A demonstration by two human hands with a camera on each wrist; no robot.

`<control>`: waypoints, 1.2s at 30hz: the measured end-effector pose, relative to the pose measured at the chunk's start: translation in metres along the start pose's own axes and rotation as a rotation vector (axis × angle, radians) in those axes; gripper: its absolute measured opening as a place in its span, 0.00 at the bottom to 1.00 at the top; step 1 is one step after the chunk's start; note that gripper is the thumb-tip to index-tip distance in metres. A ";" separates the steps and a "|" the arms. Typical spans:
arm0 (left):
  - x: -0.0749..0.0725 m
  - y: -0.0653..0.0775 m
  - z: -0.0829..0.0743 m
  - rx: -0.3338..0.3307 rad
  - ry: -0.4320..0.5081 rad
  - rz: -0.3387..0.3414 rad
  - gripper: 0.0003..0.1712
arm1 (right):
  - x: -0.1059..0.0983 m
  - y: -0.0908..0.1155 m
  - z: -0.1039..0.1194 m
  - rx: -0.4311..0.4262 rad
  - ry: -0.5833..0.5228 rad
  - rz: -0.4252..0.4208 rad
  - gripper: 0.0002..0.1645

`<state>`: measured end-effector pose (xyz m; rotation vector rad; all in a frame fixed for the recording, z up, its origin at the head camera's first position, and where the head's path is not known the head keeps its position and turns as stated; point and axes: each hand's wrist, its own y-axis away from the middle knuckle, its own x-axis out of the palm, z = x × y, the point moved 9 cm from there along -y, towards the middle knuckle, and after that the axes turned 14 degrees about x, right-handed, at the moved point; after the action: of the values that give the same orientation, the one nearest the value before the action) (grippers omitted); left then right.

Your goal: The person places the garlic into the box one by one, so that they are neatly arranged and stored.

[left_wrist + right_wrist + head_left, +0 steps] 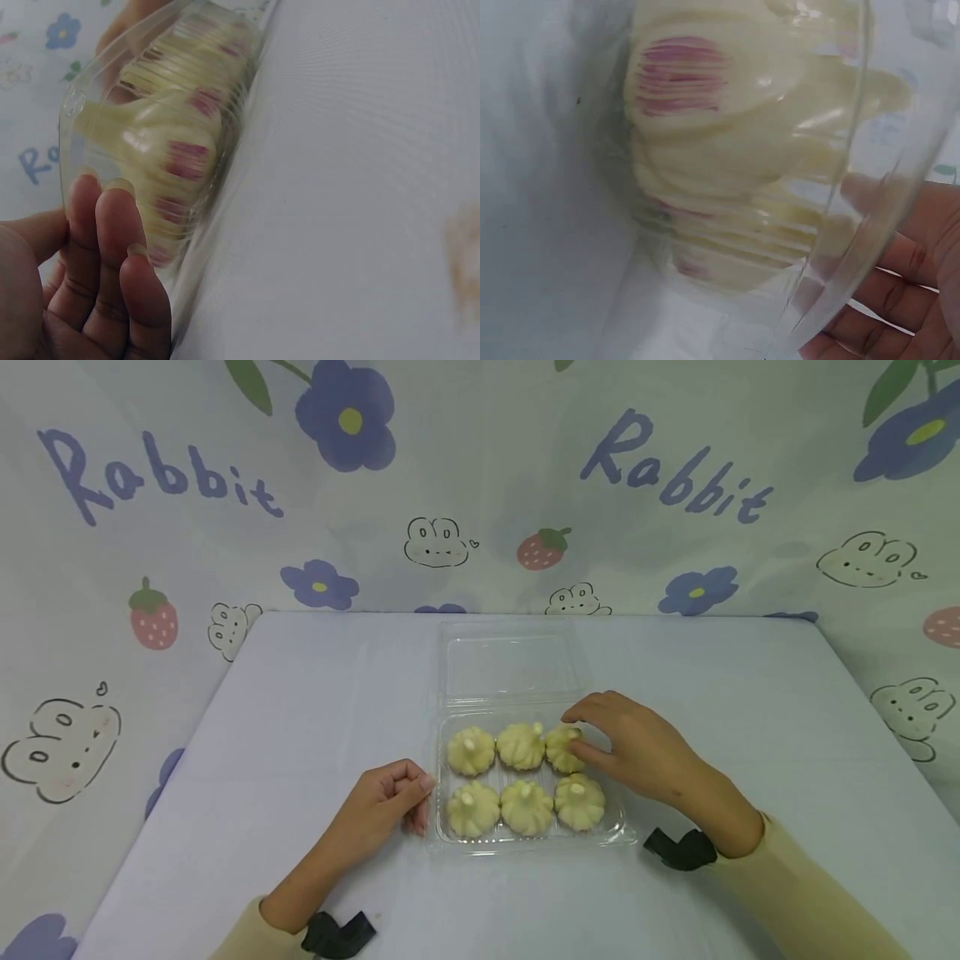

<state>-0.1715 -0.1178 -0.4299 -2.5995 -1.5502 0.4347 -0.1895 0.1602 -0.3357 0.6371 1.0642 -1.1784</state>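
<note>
A clear plastic box [495,848] stands on the table with its lid [513,670] folded back. Inside are several pale yellow garlic bulbs [527,807] in two rows, stems up; the wrist views show purple marks on their sides. My left hand [390,797] pinches the box's left rim between thumb and fingers. Over the back right corner, my right hand [637,747] has its thumb and fingers around the back right garlic bulb [561,750], which it partly covers. That bulb still sits in the box. In the right wrist view, the fingers [892,289] show partly through the clear wall.
A white cloth covers the table [330,693]. Behind and beside it hangs a printed curtain [480,468] with rabbits, flowers and strawberries. A black strap piece [681,849] sits near the right wrist, another black strap piece [339,935] near the left.
</note>
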 end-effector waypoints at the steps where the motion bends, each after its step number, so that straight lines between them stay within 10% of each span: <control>1: 0.000 0.000 0.000 0.000 -0.002 0.000 0.15 | 0.001 -0.001 0.002 -0.009 0.000 0.003 0.19; 36: -0.001 0.000 0.002 -0.013 -0.004 -0.003 0.16 | 0.022 -0.027 0.032 -0.141 -0.076 0.066 0.14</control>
<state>-0.1723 -0.1185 -0.4320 -2.6073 -1.5629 0.4319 -0.2037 0.1150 -0.3399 0.5098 1.0446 -1.0523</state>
